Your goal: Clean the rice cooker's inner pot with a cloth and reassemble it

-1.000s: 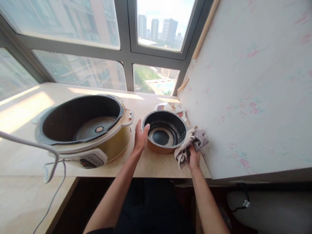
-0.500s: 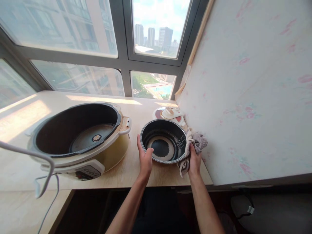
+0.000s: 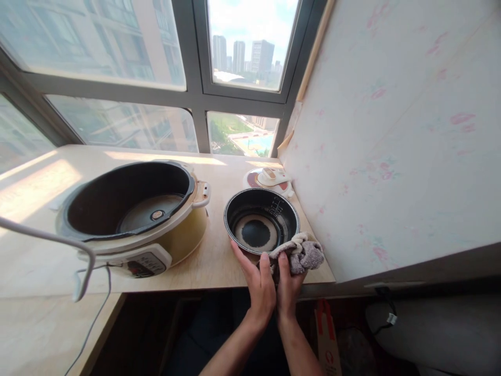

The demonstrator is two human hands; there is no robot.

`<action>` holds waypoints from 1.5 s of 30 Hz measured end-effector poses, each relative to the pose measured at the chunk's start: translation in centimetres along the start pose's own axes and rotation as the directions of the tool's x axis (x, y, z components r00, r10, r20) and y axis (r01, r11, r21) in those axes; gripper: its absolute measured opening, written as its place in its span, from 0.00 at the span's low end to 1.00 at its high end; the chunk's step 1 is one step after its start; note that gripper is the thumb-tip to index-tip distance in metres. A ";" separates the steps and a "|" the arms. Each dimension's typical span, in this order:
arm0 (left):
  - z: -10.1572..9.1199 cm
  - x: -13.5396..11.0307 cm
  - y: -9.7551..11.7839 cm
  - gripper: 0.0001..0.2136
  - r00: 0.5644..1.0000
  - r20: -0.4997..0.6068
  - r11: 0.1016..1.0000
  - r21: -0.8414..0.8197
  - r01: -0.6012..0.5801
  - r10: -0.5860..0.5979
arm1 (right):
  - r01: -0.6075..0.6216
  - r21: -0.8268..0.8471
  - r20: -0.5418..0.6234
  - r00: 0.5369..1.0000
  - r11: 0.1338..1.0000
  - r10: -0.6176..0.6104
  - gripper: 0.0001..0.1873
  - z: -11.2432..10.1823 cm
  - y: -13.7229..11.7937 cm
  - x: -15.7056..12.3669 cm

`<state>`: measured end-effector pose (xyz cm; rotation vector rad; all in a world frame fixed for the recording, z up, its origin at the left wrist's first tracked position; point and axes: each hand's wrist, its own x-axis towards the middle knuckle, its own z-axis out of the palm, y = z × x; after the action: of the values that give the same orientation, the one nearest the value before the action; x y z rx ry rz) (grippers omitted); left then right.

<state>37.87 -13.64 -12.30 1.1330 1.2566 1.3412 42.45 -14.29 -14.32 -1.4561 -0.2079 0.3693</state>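
A black inner pot [image 3: 256,235] with a worn, pale ring on its floor sits at the wooden ledge's right side, its opening facing up. My left hand [image 3: 258,290] grips the pot's near side, thumb at the rim and fingers along the outer wall. Close beside it, my right hand [image 3: 288,287] clutches a crumpled grey towel [image 3: 307,253] against the near right rim. To the left stands a large electric cooker [image 3: 183,235], lidless, its dark inside showing a round centre button. The cooker's lid [image 3: 270,177] lies behind the pot.
A pale curved bar [image 3: 47,236] and a thin cord [image 3: 92,326] cross the left side. Windows [image 3: 156,89] rise behind the ledge [image 3: 213,271]. A flowered wall [image 3: 371,130] closes off the right. Below the ledge is a paper bag [image 3: 327,339].
The pot has turned counterclockwise, its inner markings shifting to the far right side. My left hand has slid rightward along the near rim. My right hand has come nearer with the towel.
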 end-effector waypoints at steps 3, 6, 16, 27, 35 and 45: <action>-1.6 1.4 -0.6 0.32 0.986 -0.103 0.990 -0.041 -0.135 0.130 | 0.033 0.004 0.021 0.999 0.999 -0.033 0.43 -0.3 0.2 0.8; -3.1 6.1 -0.3 0.25 0.926 -0.309 0.970 -0.042 -0.238 0.214 | 0.059 0.038 0.041 0.997 0.998 -0.061 0.40 -0.4 0.1 2.4; -2.9 18.5 2.2 0.24 0.980 0.199 0.964 -0.251 0.084 -0.033 | 0.003 0.101 0.220 0.975 0.995 -0.026 0.33 -0.7 -1.4 10.4; -1.5 12.8 1.2 0.38 0.999 -0.051 0.985 -0.170 -0.003 -0.006 | 0.088 0.088 0.096 0.991 0.992 -0.097 0.36 1.3 -0.9 9.5; -0.6 6.8 2.2 0.41 0.998 -0.027 0.993 -0.107 0.057 -0.060 | 0.063 0.060 -0.011 0.998 0.996 -0.063 0.49 0.7 -0.5 -0.2; -2.8 2.5 1.4 0.33 0.993 0.114 0.995 -0.099 0.005 0.006 | 0.006 0.074 -0.007 1.000 0.997 -0.006 0.43 -0.9 -0.8 0.6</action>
<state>34.76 -11.58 -10.96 1.1239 1.0955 1.3060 43.41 -14.98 -13.66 -1.3836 -0.1915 0.3637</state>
